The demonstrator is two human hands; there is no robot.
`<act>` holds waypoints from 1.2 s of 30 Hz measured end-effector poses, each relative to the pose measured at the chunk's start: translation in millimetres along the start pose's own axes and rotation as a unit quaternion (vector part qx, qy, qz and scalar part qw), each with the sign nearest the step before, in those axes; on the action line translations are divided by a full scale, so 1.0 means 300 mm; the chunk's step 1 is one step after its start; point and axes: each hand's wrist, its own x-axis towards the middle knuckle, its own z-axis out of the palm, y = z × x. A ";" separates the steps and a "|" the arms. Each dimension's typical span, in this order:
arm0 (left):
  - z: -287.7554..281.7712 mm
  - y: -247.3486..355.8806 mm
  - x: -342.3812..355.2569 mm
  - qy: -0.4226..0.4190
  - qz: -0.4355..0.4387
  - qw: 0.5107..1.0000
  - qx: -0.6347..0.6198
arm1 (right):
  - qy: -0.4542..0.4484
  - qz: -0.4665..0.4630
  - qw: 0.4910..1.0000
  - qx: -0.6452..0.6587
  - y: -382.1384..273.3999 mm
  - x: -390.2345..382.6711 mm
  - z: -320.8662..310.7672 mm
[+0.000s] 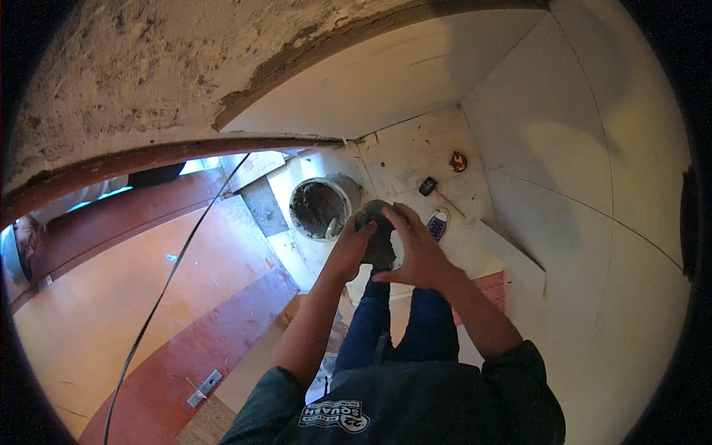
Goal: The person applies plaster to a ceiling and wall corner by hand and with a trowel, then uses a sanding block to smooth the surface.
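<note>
Between my two hands, above my legs, is a dark, greenish-grey rounded thing (380, 241) with a ragged pale patch on its right side; I cannot make out its kind. My left hand (350, 251) grips its left side, thumb near the top. My right hand (421, 256) curves round the right side, fingers over the top and thumb below. Just beyond my left hand stands a bucket (348, 191) with grey, mortar-like material inside its walls. A pale, rounded end of something (331, 228) shows at the bucket's near rim.
A black-headed mallet (427, 185) and an orange-and-black tape measure (458, 161) lie on the tiled floor. A loose panel (512, 252) is by the right wall. A black cable (174, 271) crosses the red-and-orange door (141, 356). Part of another person's hand (27, 241) shows far left.
</note>
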 end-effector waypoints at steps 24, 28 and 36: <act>-0.681 -0.712 -0.175 0.181 -0.080 0.939 0.280 | 0.103 0.326 0.802 0.490 0.482 0.471 0.514; -0.945 -0.969 -0.289 0.221 -0.197 0.917 0.267 | 0.105 0.319 0.798 0.500 0.676 0.750 0.674; -1.182 -1.204 -0.447 0.257 -0.323 0.883 0.222 | 0.207 0.339 0.836 0.379 0.936 1.200 0.919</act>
